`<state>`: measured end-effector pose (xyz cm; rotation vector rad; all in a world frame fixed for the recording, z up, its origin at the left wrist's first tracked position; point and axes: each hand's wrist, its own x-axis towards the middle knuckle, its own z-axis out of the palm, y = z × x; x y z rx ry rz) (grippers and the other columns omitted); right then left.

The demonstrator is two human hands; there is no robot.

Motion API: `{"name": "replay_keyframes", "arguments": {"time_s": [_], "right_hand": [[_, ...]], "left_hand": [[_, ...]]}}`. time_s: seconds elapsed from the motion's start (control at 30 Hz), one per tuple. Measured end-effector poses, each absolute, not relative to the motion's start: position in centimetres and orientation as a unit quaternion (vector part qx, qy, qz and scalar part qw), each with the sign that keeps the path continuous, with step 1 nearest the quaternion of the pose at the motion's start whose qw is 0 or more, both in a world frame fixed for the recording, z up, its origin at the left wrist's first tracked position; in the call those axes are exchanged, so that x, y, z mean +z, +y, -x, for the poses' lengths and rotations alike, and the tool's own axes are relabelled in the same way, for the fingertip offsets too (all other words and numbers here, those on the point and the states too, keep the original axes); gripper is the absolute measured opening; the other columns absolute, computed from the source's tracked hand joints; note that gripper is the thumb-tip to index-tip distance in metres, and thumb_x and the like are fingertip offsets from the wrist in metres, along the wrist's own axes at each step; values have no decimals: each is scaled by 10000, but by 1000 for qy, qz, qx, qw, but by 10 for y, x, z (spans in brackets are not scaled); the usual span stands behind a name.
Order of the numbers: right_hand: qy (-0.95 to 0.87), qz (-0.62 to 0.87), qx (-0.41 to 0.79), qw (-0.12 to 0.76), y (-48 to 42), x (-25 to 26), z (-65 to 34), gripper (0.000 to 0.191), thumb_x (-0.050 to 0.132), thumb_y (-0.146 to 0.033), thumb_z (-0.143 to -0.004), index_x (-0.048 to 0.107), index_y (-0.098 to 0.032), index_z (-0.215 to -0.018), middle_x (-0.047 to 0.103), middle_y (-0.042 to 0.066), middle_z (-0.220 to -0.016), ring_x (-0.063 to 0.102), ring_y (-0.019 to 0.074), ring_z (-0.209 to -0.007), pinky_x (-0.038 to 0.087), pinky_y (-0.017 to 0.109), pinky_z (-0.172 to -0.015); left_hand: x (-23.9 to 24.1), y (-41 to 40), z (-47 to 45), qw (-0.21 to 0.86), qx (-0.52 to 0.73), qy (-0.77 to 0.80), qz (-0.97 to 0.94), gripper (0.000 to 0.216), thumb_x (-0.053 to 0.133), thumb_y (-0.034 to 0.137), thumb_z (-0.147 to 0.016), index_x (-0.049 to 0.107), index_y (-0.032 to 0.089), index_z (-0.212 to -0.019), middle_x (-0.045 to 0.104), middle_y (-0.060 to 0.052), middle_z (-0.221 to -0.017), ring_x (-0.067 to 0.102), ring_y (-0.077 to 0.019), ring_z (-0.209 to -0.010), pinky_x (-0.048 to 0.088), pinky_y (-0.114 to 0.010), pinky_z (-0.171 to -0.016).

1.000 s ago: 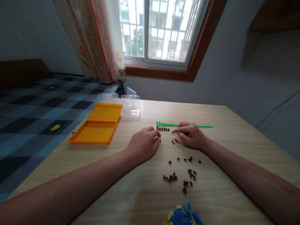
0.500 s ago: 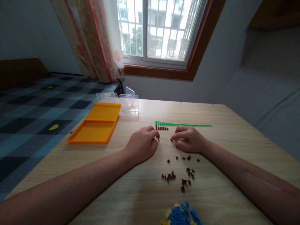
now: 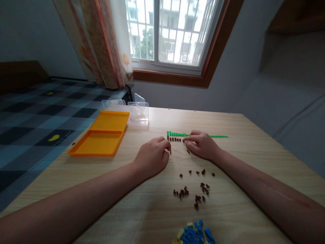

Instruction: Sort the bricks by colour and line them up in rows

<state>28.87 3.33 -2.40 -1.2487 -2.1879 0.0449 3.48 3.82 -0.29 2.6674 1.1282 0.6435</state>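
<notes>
My left hand [image 3: 153, 157] rests on the table, thumb and forefinger closed on a thin brown brick. My right hand [image 3: 200, 144] is farther right, its fingertips pinched on a small brown brick [image 3: 183, 141] at the right end of a short brown row [image 3: 175, 139]. Behind that row runs a long line of green bricks [image 3: 175, 134], partly hidden by my right hand. One loose brown brick [image 3: 188, 151] lies just below my right fingers. Several more brown bricks [image 3: 184, 192] are scattered nearer to me.
An open orange case [image 3: 99, 144] lies at the left of the wooden table [image 3: 137, 210]. Clear plastic boxes [image 3: 138, 115] stand behind it. A pile of blue and yellow bricks [image 3: 191, 234] is at the near edge. A checked bed [image 3: 33, 135] borders the left.
My right hand has moved away from me, up to the end of the brown row. A loose brown brick now shows below it. My left hand stays about where it was.
</notes>
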Motion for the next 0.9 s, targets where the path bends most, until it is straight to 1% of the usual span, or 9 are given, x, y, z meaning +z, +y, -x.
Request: {"name": "replay_keyframes", "arguments": {"time_s": [0.3,0.5,0.73,0.9], "right_hand": [[-821,485,18,300,35,-24,-286,246,561,-169,-881,796,-172,-954,649,54,-791,551,125,-635,415,258,-611],[-822,471,19,321,34,-22,-286,269,538,-170,-884,796,-157,-960,635,58,-766,550,130,-635,416,260,-606],[-826,477,21,301,34,-25,-287,264,555,-167,-875,795,-165,-984,642,53,-786,546,120,-630,406,253,-601],[-821,470,31,323,33,-23,-286,264,549,-163,-876,796,-163,-969,634,50,-767,531,114,-609,401,248,-579]], "left_hand": [[-1,36,-35,89,207,383,-896,184,505,130,-801,647,212,-886,673,-41,-953,619,-212,-868,503,-347,-767],[-1,36,-35,90,212,385,-894,202,504,117,-793,649,209,-900,668,-46,-978,617,-215,-888,505,-350,-781],[-1,35,-35,88,214,381,-895,203,500,121,-795,648,208,-902,665,-48,-981,613,-220,-896,506,-361,-785],[0,36,-35,91,211,383,-895,202,500,125,-797,651,208,-903,665,-48,-986,613,-216,-881,507,-360,-781]]}}
